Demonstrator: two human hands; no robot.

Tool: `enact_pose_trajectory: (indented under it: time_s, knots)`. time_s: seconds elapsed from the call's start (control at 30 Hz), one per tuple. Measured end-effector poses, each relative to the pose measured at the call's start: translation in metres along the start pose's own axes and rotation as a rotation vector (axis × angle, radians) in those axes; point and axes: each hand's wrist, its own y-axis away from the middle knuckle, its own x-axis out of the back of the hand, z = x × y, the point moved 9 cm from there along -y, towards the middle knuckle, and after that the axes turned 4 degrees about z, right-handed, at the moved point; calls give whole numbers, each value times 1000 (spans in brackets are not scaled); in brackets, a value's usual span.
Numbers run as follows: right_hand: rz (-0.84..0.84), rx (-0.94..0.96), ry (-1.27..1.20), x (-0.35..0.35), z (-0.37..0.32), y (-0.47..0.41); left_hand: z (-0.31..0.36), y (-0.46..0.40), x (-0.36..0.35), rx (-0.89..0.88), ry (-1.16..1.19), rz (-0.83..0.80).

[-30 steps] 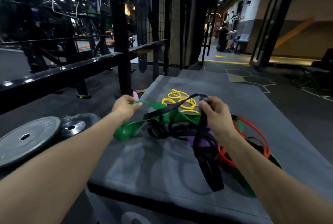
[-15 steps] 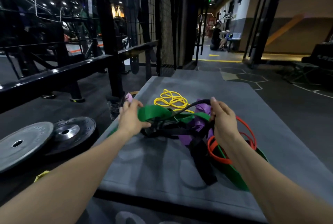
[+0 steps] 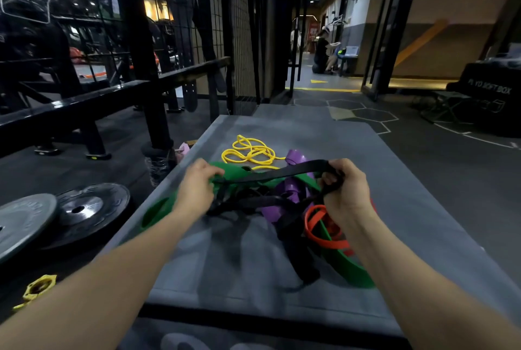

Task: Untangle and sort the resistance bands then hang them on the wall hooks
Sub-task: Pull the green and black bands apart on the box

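Observation:
A tangle of resistance bands lies on a grey padded box (image 3: 225,273). My left hand (image 3: 196,190) grips the wide green band (image 3: 235,170) at the pile's left side. My right hand (image 3: 345,190) holds the black band (image 3: 284,170), which stretches taut between the two hands above the pile. A purple band (image 3: 290,189) and an orange band (image 3: 318,225) are knotted in under the black one. A thin yellow band (image 3: 249,152) lies coiled apart, just beyond the pile. More green band (image 3: 349,268) trails to the right front.
Weight plates (image 3: 79,211) and a yellow collar (image 3: 38,289) lie on the floor to the left. A black rack beam (image 3: 84,104) and mesh wall (image 3: 225,25) stand left and ahead. A dark soft box (image 3: 490,93) sits far right; a person (image 3: 321,51) is down the corridor.
My hands have moved apart and the black band is now stretched taut between them. The view has shifted, so more of the purple band and the floor plates shows.

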Motion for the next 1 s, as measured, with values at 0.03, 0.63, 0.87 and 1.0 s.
enact_pose_trajectory:
  time_s: [0.03, 0.63, 0.87, 1.0]
  knots:
    - [-25, 1, 1, -4, 0, 2, 6, 6, -18, -34, -92, -128]
    - [-361, 318, 734, -111, -2, 27, 24, -83, 135, 427, 476, 94]
    - [-580, 366, 996, -173, 28, 53, 100, -69, 130, 550, 1060, 15]
    - [-484, 315, 970, -173, 23, 45, 128, -57, 123, 518, 1195, -109]
